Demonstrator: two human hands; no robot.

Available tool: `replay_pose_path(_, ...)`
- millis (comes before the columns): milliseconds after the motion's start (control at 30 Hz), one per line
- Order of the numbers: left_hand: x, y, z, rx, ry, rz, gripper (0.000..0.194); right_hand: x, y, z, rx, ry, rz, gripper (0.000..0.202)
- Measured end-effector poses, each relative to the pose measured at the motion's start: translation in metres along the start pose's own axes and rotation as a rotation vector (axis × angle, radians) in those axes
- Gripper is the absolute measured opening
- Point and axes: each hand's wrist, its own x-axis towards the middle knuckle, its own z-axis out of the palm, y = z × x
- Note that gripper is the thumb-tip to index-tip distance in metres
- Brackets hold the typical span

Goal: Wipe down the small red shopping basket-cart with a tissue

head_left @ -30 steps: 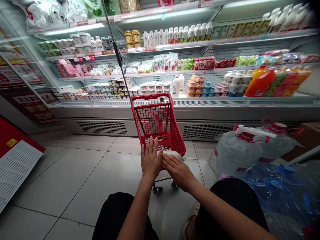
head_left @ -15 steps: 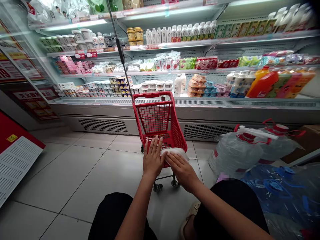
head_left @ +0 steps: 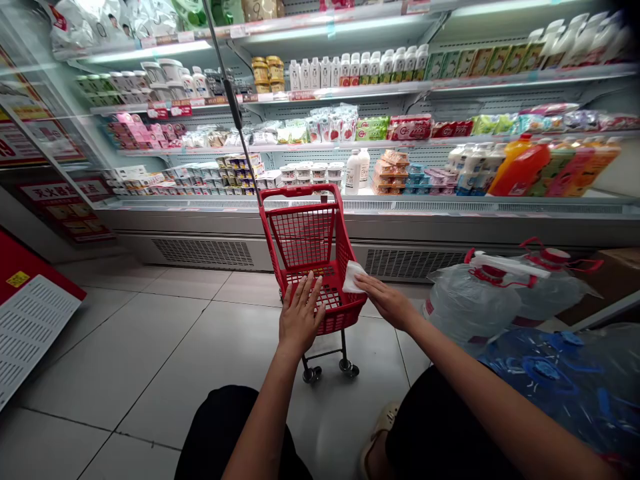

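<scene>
A small red shopping cart (head_left: 306, 257) with a mesh basket stands on the floor in front of me. My left hand (head_left: 300, 313) lies at the near left rim of the basket, its fingers spread and nothing held. At the right side of the basket, my right hand (head_left: 387, 300) has its fingers pressed together on a white cloth or tissue (head_left: 353, 277), which rests against the cart's side rim. A thin dark pole (head_left: 231, 100) rises from the cart's left side.
Behind the cart runs a refrigerated shelf (head_left: 310, 223) of dairy and drinks. Large clear water jugs (head_left: 473, 303) and blue-capped bottles (head_left: 550, 373) stand on the right. A red and white unit (head_left: 37, 327) is at the left; my knees frame the bottom.
My right hand has moved right and slightly up with the cloth, from the near rim to the right side rim. The left hand stays at the near left rim.
</scene>
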Motion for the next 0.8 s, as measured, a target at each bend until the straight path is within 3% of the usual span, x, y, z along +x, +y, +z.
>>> replay_pose_path(133,0.001,-0.005,0.000,0.022,0.012,-0.017,0.067,0.013,0.000,0.003,0.077,-0.017,0.009,0.047)
replay_pose_path(400,0.000,-0.011,-0.009,0.027,0.060,-0.100,0.067,-0.003,-0.046,0.013,0.058,0.023,0.036,0.039)
replay_pose_path(567,-0.007,-0.037,-0.019,0.058,0.080,-0.172,0.066,0.000,-0.082,0.016,0.009,0.007,-0.020,0.051)
replay_pose_path(667,-0.013,-0.055,-0.026,0.103,0.110,-0.282,0.069,0.003,-0.110,0.021,-0.022,-0.046,-0.111,0.063)
replay_pose_path(800,-0.020,-0.052,-0.028,0.097,0.136,-0.355,0.071,0.015,-0.138,0.029,-0.025,-0.120,-0.258,0.072)
